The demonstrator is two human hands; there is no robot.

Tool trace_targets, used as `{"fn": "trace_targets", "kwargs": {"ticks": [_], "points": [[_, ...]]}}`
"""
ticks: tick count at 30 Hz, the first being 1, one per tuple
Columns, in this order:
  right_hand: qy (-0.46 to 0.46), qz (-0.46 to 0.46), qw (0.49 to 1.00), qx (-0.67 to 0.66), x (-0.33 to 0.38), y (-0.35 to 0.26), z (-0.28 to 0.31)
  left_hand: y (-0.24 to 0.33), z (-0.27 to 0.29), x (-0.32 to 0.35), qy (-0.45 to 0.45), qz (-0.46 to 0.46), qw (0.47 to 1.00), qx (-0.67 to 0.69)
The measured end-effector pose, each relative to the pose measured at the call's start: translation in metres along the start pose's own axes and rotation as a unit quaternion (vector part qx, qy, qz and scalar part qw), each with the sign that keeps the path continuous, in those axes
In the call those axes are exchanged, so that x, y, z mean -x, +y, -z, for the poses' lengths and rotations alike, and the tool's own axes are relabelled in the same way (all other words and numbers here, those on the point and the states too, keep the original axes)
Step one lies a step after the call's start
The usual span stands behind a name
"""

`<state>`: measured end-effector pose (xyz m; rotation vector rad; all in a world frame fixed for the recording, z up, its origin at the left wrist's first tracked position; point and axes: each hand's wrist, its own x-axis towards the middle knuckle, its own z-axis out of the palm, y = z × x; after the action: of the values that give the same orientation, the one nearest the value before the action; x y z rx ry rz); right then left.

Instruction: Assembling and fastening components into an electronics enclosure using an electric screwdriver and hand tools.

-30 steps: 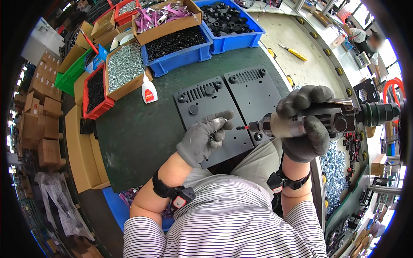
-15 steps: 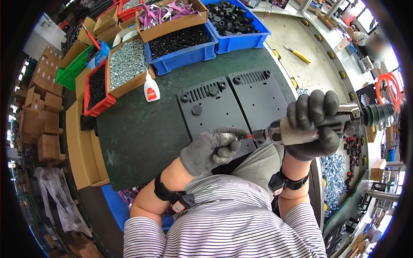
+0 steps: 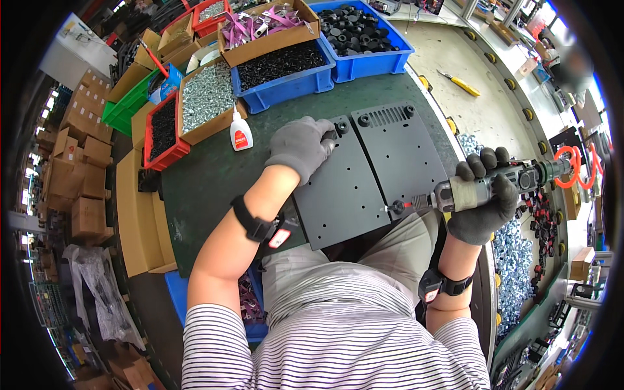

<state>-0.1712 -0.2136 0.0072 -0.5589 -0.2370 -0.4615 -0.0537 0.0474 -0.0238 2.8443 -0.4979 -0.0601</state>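
Observation:
My gloved left hand [image 3: 300,148] reaches over the far left part of the left black metal plate [image 3: 344,195]. Its fingers are closed on a round black cap [image 3: 331,134], largely covered by them. Another plate of the same kind [image 3: 406,156] lies close beside it on the right. My gloved right hand [image 3: 484,198] is wrapped around a power screwdriver [image 3: 469,194], held level with its bit pointing left over the plates' near edge. On the red-banded bit sit a small dark piece [image 3: 396,207] and a silver screw tip [image 3: 384,208].
Beyond the plates stand blue bins of black caps [image 3: 406,53] and black screws [image 3: 286,97]. A carton of silver screws [image 3: 208,97], a red bin [image 3: 170,156] and a white glue bottle [image 3: 240,133] are at left. An orange coiled hose [image 3: 575,168] trails from the screwdriver; a yellow knife [image 3: 465,86] lies far right.
My left hand has left the screwdriver's bit and moved up and left to the caps on the left plate. The screwdriver has shifted slightly right and down, with a screw and dark piece now showing.

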Motion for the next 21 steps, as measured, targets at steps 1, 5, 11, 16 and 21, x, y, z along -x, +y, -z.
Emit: {"fn": "trace_targets", "kwargs": {"ticks": [1,5,11,16,21], "points": [[-0.001,0.001,1.0,0.019,0.003,-0.002,-0.001,0.0,-0.001,-0.004,0.001,0.015,1.0,0.007],[-0.068,-0.007,0.997,0.039,0.013,-0.009,-0.007,0.01,-0.003,0.011,-0.138,-0.005,0.958,0.251],[-0.094,-0.051,0.99,0.097,0.025,-0.013,-0.02,0.035,-0.018,0.062,-0.236,0.011,0.918,0.32],[-0.079,-0.072,0.981,0.162,0.028,-0.007,-0.029,0.042,-0.023,0.077,-0.106,-0.098,0.975,0.169],[-0.069,-0.071,0.969,0.225,0.028,0.003,-0.034,0.057,-0.032,0.085,-0.125,-0.134,0.956,0.23]]}}
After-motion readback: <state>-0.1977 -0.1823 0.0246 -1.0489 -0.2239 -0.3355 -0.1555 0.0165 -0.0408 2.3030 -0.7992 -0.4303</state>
